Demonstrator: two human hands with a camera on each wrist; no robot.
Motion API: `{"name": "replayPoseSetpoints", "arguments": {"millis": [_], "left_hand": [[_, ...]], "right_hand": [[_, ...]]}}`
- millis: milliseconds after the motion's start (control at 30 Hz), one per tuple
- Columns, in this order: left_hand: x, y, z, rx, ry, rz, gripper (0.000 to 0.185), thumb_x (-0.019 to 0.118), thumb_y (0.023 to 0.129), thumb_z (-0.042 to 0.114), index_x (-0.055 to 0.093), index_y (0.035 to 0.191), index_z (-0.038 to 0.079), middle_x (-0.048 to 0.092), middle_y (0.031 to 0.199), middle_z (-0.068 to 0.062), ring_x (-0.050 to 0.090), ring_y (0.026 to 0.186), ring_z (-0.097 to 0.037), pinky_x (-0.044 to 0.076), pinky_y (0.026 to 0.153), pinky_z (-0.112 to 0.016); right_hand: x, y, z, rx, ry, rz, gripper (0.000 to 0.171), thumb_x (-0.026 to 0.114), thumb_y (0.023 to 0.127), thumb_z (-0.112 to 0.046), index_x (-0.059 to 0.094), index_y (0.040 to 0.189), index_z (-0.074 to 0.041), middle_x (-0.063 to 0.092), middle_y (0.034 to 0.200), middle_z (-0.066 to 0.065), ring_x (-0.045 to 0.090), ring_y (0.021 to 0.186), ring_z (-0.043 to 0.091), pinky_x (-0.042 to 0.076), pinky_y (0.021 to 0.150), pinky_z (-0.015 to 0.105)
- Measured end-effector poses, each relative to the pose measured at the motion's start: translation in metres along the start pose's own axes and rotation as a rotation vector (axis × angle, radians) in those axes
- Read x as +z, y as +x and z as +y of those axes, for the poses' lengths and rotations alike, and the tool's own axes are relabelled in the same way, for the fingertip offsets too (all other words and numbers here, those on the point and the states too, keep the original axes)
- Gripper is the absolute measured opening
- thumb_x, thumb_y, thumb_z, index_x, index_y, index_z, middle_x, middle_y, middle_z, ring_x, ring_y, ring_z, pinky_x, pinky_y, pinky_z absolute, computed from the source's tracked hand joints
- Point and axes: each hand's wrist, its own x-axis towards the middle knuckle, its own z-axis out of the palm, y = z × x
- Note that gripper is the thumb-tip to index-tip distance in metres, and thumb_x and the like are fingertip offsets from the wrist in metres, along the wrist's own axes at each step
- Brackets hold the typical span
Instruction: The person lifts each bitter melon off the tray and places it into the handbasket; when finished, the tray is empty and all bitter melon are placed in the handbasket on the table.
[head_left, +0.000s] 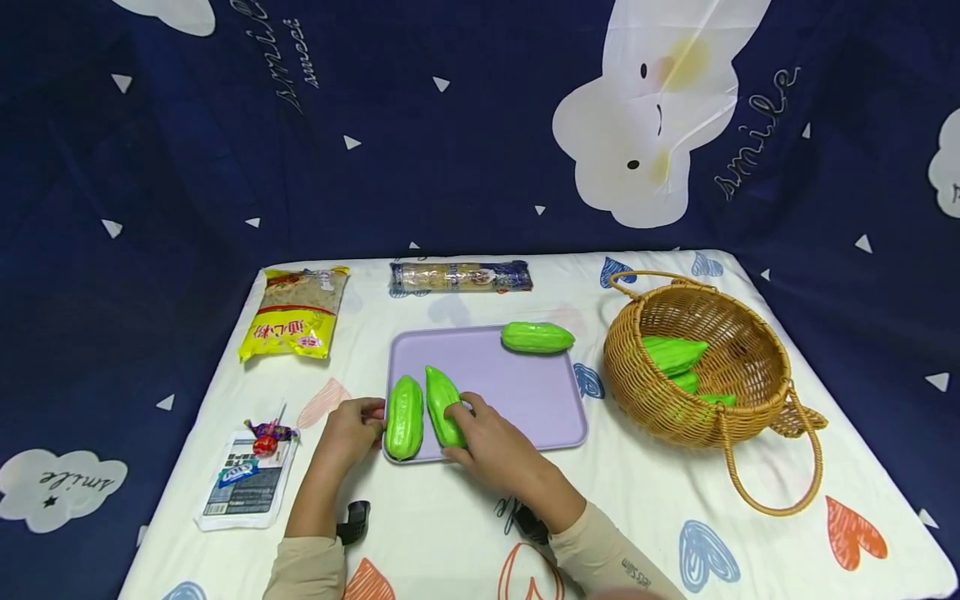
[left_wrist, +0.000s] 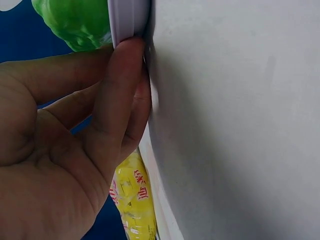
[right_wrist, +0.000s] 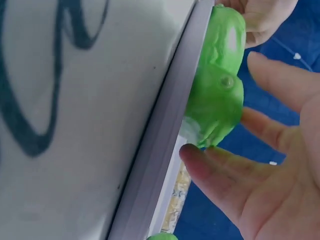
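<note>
A lilac tray (head_left: pixel 506 400) lies mid-table with three green bitter melons on it. One melon (head_left: pixel 405 417) lies lengthwise along the left side, a second melon (head_left: pixel 439 392) beside it, and a third melon (head_left: pixel 537 337) crosswise at the far right corner, partly over the rim. My left hand (head_left: pixel 351 433) pinches the tray's left rim between thumb and fingers, as the left wrist view shows at the rim (left_wrist: pixel 122 20). Over the second melon, my right hand (head_left: pixel 491 442) has its fingers spread, fingertips right at the melon's side. In the right wrist view this melon (right_wrist: pixel 215 102) overlaps the one behind.
At right stands a tilted wicker basket (head_left: pixel 630 392) with several bitter melons (head_left: pixel 671 354) inside. A yellow pasta bag (head_left: pixel 292 321) and a long clear packet (head_left: pixel 461 276) lie at the back. Front left is a flat white pack (head_left: pixel 247 492) with candies (head_left: pixel 264 444) on it.
</note>
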Motion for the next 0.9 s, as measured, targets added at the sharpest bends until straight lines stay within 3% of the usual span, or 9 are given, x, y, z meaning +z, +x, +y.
{"name": "replayPoseSetpoints", "arguments": {"millis": [300,567,700,900], "left_hand": [[0.0,0.0,-0.001,-0.002,-0.005,-0.004,0.036,0.054,0.088,-0.007,0.06,0.123,-0.009,0.064,0.1,-0.017,0.061,0.074,-0.016,0.057,0.061,-0.027],[0.002,0.002,-0.001,-0.011,-0.021,-0.005,0.036,0.053,0.088,-0.007,0.059,0.124,-0.01,0.063,0.1,-0.017,0.061,0.074,-0.016,0.057,0.061,-0.026],[0.002,0.001,-0.001,-0.005,-0.014,0.0,0.036,0.054,0.088,-0.006,0.059,0.124,-0.01,0.064,0.1,-0.017,0.062,0.075,-0.016,0.058,0.061,-0.026],[0.001,0.0,0.001,-0.001,-0.004,0.006,0.035,0.056,0.089,-0.006,0.059,0.123,-0.01,0.064,0.099,-0.018,0.062,0.074,-0.017,0.058,0.062,-0.027]], "right_hand": [[0.0,0.001,0.001,0.023,-0.025,0.06,0.04,0.069,0.09,-0.026,0.051,0.121,-0.01,0.054,0.128,0.016,0.064,0.092,0.022,0.056,0.071,0.033],[-0.006,-0.002,0.006,-0.009,0.043,0.093,0.035,0.069,0.086,-0.015,0.055,0.116,-0.006,0.059,0.119,0.012,0.059,0.093,0.017,0.055,0.075,0.03],[-0.015,-0.006,0.009,0.015,0.092,0.117,0.034,0.067,0.083,-0.013,0.057,0.115,-0.006,0.06,0.117,0.01,0.058,0.093,0.016,0.054,0.076,0.03],[-0.038,-0.013,0.016,0.053,0.113,0.218,0.036,0.068,0.082,-0.012,0.056,0.116,-0.009,0.06,0.118,0.007,0.058,0.094,0.015,0.055,0.078,0.032]]}}
